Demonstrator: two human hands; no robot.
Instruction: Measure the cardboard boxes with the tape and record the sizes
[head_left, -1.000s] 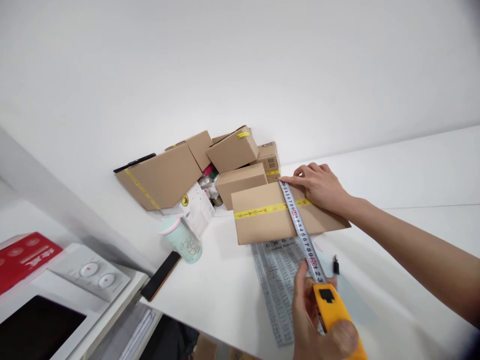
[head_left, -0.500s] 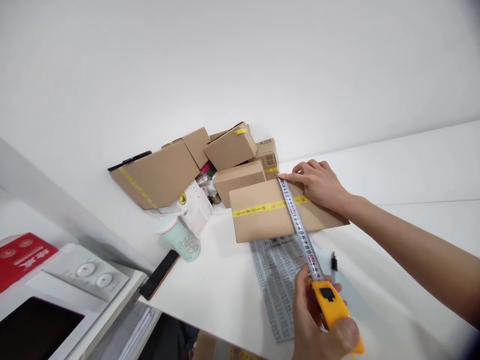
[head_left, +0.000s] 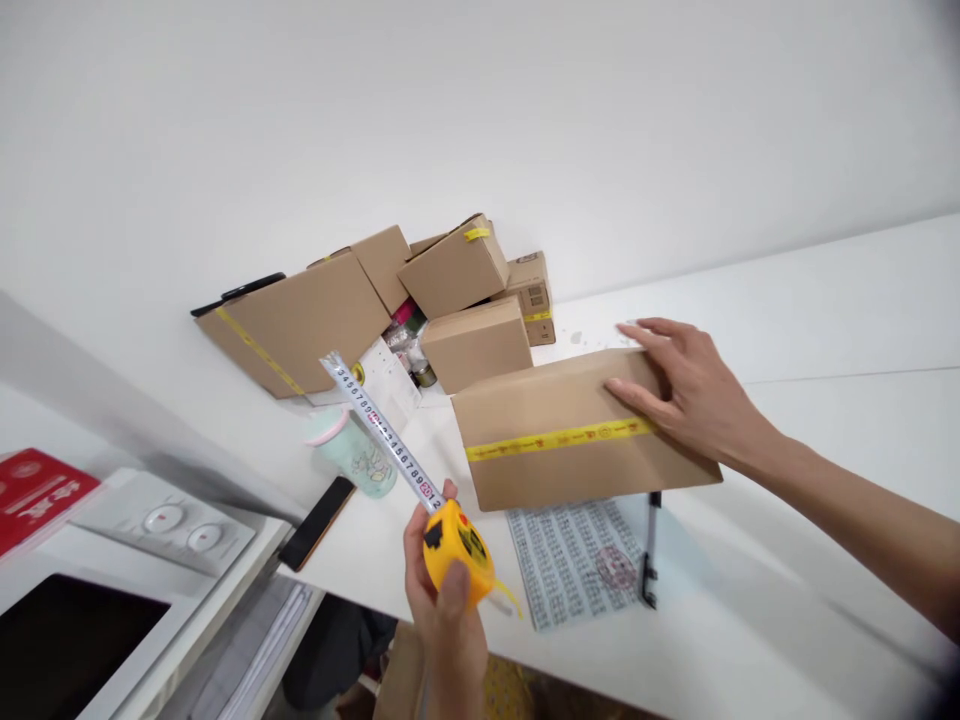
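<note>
My left hand [head_left: 444, 610] is closed round a yellow tape measure [head_left: 459, 548]. Its metal blade [head_left: 386, 437] sticks out up and to the left, apart from any box, its tip over the pale green tumbler's upper side. At the right, my right hand [head_left: 686, 390] grips a brown cardboard box [head_left: 555, 470] by its right end, thumb on the near face and fingers over the top. Yellow printed tape runs along that face. The box is tilted above a printed sheet [head_left: 574, 575], part of which it hides. A black pen [head_left: 649, 560] lies by the sheet, partly covered.
Several cardboard boxes [head_left: 476, 345] are piled against the wall. A green tumbler [head_left: 367, 465] with a pink lid and a dark flat case [head_left: 319, 523] stand or lie on the white table [head_left: 390, 555]. A microwave [head_left: 75, 640] is at lower left.
The tape measure has come away from the box and swung left with my left hand. My right hand has let go of the blade's end and now holds the box, tilted differently.
</note>
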